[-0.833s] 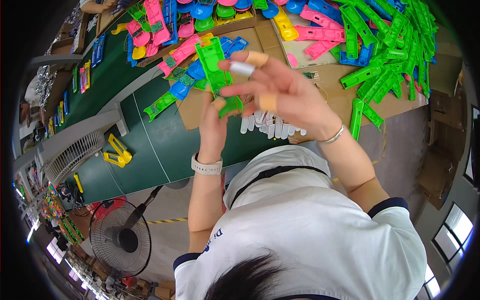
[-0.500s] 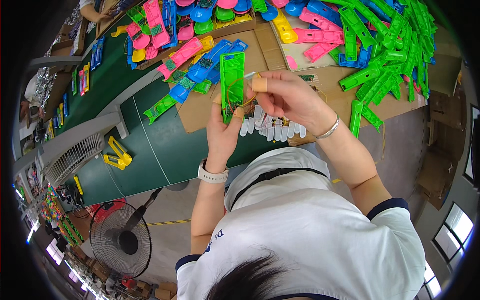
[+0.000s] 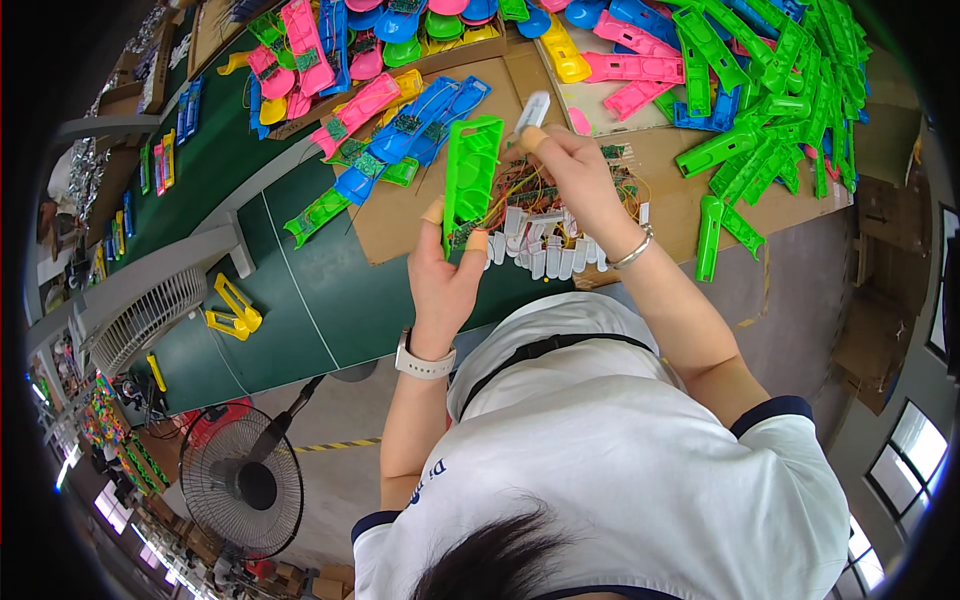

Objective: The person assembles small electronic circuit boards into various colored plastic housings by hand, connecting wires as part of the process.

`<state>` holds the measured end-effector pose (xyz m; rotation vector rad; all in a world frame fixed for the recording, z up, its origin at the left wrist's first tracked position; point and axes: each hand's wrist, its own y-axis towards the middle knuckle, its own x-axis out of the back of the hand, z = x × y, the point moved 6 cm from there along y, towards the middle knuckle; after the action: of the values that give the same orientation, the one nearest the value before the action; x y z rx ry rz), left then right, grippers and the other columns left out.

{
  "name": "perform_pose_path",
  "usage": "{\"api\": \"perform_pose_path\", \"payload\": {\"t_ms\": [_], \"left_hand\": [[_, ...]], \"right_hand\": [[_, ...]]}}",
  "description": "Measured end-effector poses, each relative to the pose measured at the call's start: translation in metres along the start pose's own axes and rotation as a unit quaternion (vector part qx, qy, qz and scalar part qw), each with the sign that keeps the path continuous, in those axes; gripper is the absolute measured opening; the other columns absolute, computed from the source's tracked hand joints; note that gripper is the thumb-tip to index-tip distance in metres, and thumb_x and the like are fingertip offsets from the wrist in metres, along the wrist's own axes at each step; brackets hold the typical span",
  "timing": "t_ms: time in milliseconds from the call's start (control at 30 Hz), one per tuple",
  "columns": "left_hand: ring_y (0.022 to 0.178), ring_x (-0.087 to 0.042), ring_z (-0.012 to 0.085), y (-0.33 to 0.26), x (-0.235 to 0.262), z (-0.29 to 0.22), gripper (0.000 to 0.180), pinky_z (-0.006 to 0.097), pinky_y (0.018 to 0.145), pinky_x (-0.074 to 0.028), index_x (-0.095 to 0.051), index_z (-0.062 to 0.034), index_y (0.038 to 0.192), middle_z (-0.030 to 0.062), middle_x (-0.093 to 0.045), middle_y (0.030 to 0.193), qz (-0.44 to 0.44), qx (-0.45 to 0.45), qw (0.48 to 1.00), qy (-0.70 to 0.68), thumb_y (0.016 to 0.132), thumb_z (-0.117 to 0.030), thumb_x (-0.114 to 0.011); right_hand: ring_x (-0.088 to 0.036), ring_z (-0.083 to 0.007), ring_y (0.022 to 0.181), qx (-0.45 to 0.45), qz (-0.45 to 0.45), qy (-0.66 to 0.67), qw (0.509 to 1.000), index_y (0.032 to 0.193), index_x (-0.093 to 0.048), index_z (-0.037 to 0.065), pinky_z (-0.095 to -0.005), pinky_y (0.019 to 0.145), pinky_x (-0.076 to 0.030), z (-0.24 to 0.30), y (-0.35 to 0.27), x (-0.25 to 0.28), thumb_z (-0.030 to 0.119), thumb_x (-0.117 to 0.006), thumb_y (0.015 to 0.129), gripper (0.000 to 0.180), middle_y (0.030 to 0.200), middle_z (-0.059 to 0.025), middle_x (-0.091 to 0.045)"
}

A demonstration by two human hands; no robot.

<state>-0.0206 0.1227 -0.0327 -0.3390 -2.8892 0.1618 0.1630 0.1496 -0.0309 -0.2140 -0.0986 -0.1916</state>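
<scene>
A green plastic half-shell (image 3: 473,165) stands tilted in my left hand (image 3: 443,285), thumb and fingers closed on its lower end. By that thumb, a small green circuit board (image 3: 460,234) sits in the shell. My right hand (image 3: 588,188) pinches a small whitish translucent plastic piece (image 3: 534,110), held up just right of the shell's top. Thin red and yellow wires (image 3: 512,192) run between the shell and my right hand; their far ends are hard to follow. Below, a cluster of similar whitish plastic pieces (image 3: 540,258) lies along the cardboard's near edge, with wires and boards behind.
Green shells (image 3: 765,150) heap up at the right on cardboard (image 3: 395,225). Blue shells with boards (image 3: 405,135) lie at the left, and a box (image 3: 480,50) of mixed colours stands behind. Yellow parts (image 3: 235,308) and a grey fan (image 3: 150,310) are on the green table (image 3: 290,290).
My right hand has moved away from the shell and now raises the whitish piece higher, its tip pointing up. The shell in my left hand has tilted slightly to the right.
</scene>
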Motion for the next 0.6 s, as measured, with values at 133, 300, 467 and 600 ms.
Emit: {"api": "perform_pose_path", "payload": {"t_ms": [133, 300, 467, 600], "left_hand": [[0.081, -0.057, 0.0114, -0.002, -0.001, 0.018, 0.038, 0.025, 0.071, -0.046, -0.05, -0.0017, 0.118, 0.0048, -0.062, 0.096, -0.007, 0.081, 0.983, -0.164, 0.082, -0.004, -0.06], [0.077, -0.055, 0.009, -0.002, -0.006, 0.016, 0.036, 0.024, 0.067, -0.046, -0.05, -0.0011, 0.117, 0.0052, -0.062, 0.091, 0.002, 0.038, 0.99, -0.139, 0.081, -0.001, -0.055], [0.077, -0.057, 0.0103, -0.008, -0.004, 0.028, 0.037, 0.026, 0.069, -0.047, -0.05, 0.0002, 0.116, 0.0083, -0.063, 0.09, 0.019, 0.077, 0.994, -0.073, 0.08, -0.004, -0.059], [0.08, -0.063, 0.021, -0.011, 0.0, 0.026, 0.04, 0.031, 0.071, -0.048, -0.05, 0.001, 0.116, 0.0139, -0.064, 0.091, 0.009, 0.018, 0.998, 0.059, 0.079, -0.007, -0.063]], "right_hand": [[-0.045, -0.0098, 0.061, -0.017, 0.161, 0.215, 0.963, 0.069, -0.066, 0.001, -0.0249, 0.057, -0.036, 0.012, -0.024, -0.015, 0.023, -0.047, 0.087, 0.034, 0.069, -0.0043, -0.06], [-0.046, -0.0089, 0.055, -0.027, 0.251, 0.255, 0.933, 0.055, -0.056, 0.003, -0.024, 0.052, -0.034, 0.038, -0.034, -0.038, 0.029, -0.045, 0.09, 0.045, 0.057, -0.0038, -0.055], [-0.043, -0.01, 0.047, -0.148, 0.162, 0.18, 0.959, 0.054, -0.055, 0.003, -0.0253, 0.047, -0.033, 0.013, -0.02, -0.028, 0.035, -0.049, 0.089, 0.048, 0.048, -0.0034, -0.049], [-0.043, -0.009, 0.048, -0.099, 0.103, -0.002, 0.99, 0.058, -0.057, 0.003, -0.0254, 0.046, -0.032, -0.013, -0.011, -0.013, 0.033, -0.051, 0.089, 0.044, 0.051, -0.0014, -0.049]]}}
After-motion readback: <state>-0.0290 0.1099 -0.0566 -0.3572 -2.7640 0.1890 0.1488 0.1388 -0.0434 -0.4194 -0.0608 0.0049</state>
